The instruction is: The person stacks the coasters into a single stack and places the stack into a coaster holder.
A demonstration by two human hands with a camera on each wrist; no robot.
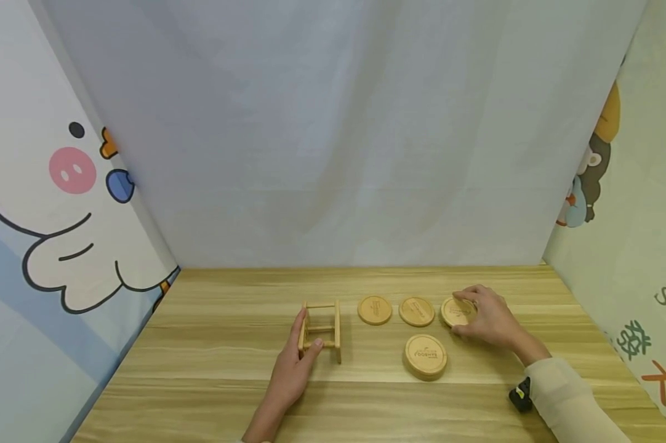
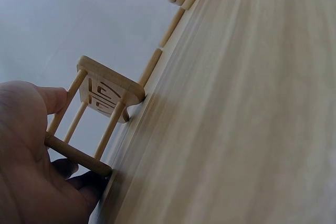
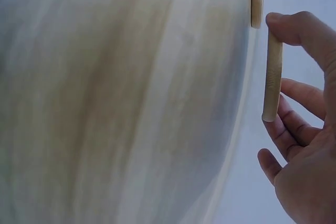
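My left hand (image 1: 292, 368) grips a small wooden coaster holder (image 1: 337, 332) by its left side. The holder has two end panels joined by thin rods; in the left wrist view the far panel (image 2: 107, 88) shows a cut-out pattern. Between thumb and fingertips, my right hand (image 1: 490, 317) pinches a round bamboo coaster (image 1: 457, 311) by its edge. The right wrist view shows this coaster (image 3: 273, 77) edge-on, close to the table surface. To its left, two single coasters, one in the middle (image 1: 417, 311) and another (image 1: 374, 309) nearer the holder, lie flat in a row.
A stack of coasters (image 1: 425, 355) with lettering on top stands in front of the row. The wood-grain table (image 1: 211, 344) meets a pale curtain (image 1: 333, 154) at the back and printed cloths at both sides. A small black object (image 1: 521, 395) is at the right sleeve.
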